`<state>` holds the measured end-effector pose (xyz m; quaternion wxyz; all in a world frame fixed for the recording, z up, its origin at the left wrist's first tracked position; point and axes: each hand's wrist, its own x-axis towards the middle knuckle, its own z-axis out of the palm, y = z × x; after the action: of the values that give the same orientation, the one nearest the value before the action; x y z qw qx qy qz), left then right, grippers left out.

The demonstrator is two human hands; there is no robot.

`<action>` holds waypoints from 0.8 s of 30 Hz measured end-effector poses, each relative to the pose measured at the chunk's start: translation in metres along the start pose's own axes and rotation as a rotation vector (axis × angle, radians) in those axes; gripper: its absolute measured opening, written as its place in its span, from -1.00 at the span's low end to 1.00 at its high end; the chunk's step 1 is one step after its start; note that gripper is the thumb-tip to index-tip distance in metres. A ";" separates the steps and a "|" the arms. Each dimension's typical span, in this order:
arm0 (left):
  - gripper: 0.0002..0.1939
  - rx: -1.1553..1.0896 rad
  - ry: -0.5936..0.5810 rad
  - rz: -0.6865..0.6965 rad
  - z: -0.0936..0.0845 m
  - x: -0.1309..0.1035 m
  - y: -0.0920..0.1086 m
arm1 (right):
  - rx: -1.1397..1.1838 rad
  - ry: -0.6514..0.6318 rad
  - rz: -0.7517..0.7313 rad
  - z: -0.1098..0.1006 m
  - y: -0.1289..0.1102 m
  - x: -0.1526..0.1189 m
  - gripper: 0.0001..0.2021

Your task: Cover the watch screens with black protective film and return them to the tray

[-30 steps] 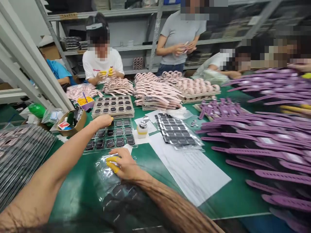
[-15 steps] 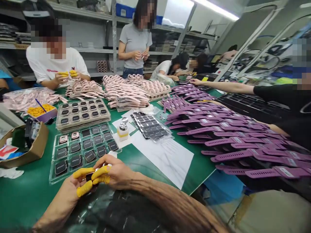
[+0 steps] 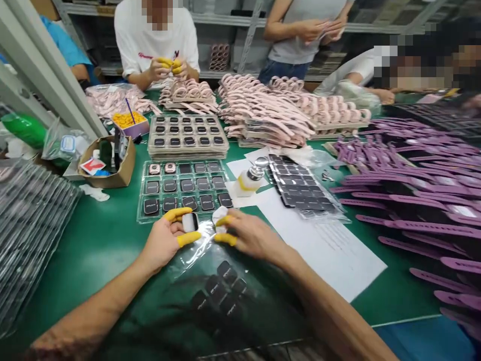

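Note:
My left hand [image 3: 165,238], in yellow finger cots, grips a small square watch body [image 3: 191,222] on edge between thumb and fingers. Its side towards the right looks dark and glossy. A crumpled white wipe [image 3: 219,218] is pinched in my right hand [image 3: 250,233], just right of the watch body and apart from it. Beneath both hands lies a clear plastic bag [image 3: 203,250] with several black square pieces [image 3: 225,291] in it. Just beyond, a clear tray [image 3: 140,213] holds rows of black squares and two pink-rimmed watch bodies [image 3: 170,168].
A pump bottle [image 3: 248,179] stands right of the tray, by white paper [image 3: 323,245] and a black sheet pack [image 3: 304,188]. Purple straps [image 3: 406,223] crowd the right; pink straps [image 3: 263,110] lie behind. Left are a cardboard box [image 3: 126,170] and stacked clear trays [image 3: 33,240]. Co-workers sit and stand opposite.
My hands, earlier close together around the dark piece, have moved apart. The watch body is now turned up in my left hand, and the wipe shows clearly in my right. The view has swung left and down.

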<state>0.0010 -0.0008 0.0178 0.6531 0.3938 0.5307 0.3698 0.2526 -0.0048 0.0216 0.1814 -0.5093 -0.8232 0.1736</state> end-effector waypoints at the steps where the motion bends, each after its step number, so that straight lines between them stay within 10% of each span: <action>1: -0.21 0.012 -0.007 -0.004 0.000 0.000 -0.001 | -0.027 0.049 0.026 0.004 0.004 0.001 -0.83; 13: -0.36 0.098 -0.130 0.089 0.000 0.002 -0.018 | 0.150 0.327 -0.275 0.039 -0.021 0.012 -0.82; 24: -0.38 0.234 -0.117 0.094 0.000 0.002 -0.014 | -0.119 0.469 -0.223 0.051 -0.024 0.013 -0.81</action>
<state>0.0022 -0.0051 0.0046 0.6144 0.5126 0.5122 0.3122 0.2045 -0.0085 -0.0107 0.3548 -0.4514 -0.8186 -0.0189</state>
